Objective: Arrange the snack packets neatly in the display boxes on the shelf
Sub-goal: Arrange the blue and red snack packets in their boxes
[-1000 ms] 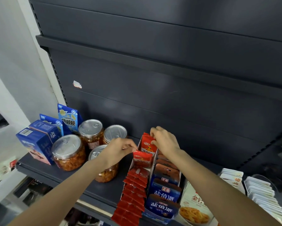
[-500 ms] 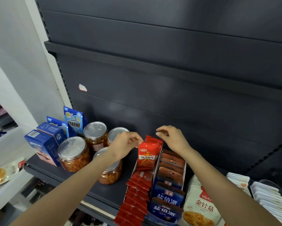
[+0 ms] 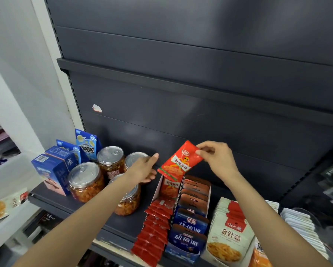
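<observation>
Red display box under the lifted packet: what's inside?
The red display box holds a row of red packets, one upright at the back. The lifted packet, in the right hand, covers the back end.

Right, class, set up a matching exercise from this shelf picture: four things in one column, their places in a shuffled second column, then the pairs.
Things
1. red packet
2. jars
3. blue cartons
4. white pouches

Places
A. far left of shelf
B. pinched in right hand
C. right of the blue packets' box
D. between cartons and red packets' box

Pairs: 1-B, 2-D, 3-A, 4-C
</observation>
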